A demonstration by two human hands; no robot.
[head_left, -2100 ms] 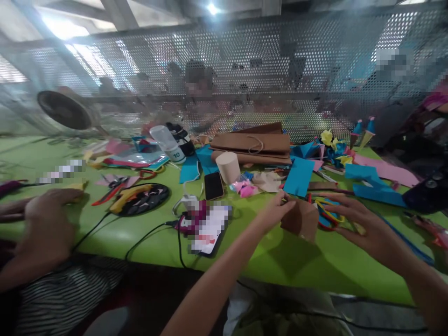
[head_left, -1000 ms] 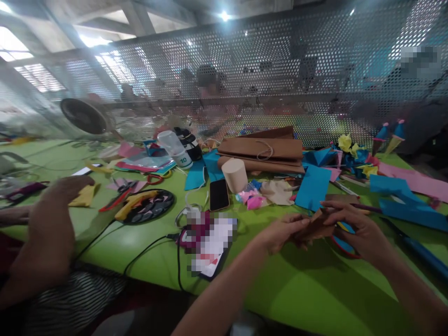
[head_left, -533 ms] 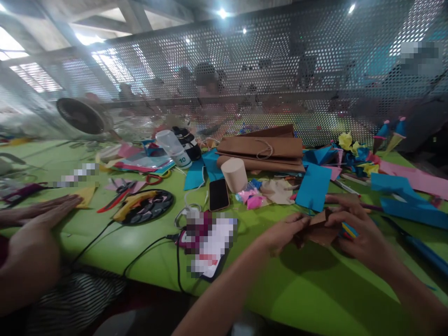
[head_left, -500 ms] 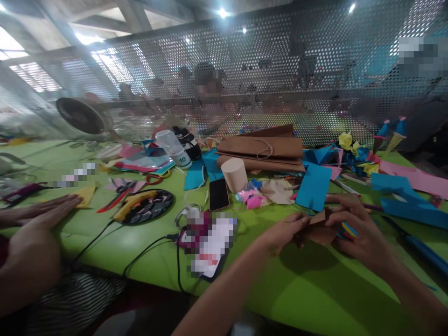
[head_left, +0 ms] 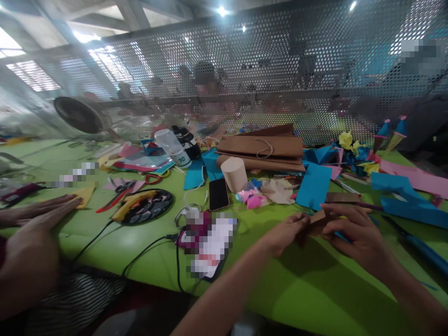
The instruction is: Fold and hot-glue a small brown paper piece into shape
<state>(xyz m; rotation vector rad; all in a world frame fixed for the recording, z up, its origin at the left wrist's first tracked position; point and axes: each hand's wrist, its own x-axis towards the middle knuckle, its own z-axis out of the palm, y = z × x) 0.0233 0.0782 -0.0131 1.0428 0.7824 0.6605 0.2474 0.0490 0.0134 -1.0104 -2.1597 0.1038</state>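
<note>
My left hand (head_left: 290,229) pinches the left side of a small piece of brown paper (head_left: 318,223) just above the green table. At its right side my right hand (head_left: 353,228) is closed on the same paper, thumb and fingertips at the edge. Something blue and yellow (head_left: 342,235) shows partly under my right fingers, too covered to name. A blue sheet of paper (head_left: 315,186) lies right behind the brown piece. To the right of my right hand rests a long blue-handled tool (head_left: 425,249).
A co-worker's hands (head_left: 42,224) press on yellow paper (head_left: 84,198) at left. Between us lie a black phone (head_left: 218,194), a power strip (head_left: 191,237) with cables and a black tray (head_left: 149,207). Folded brown paper (head_left: 259,149) and a beige cylinder (head_left: 234,173) stand farther back.
My fingers have shifted slightly on the brown paper, and its visible part is smaller. Less of the blue and yellow thing shows. A flat brown strip is now visible behind my right hand.
</note>
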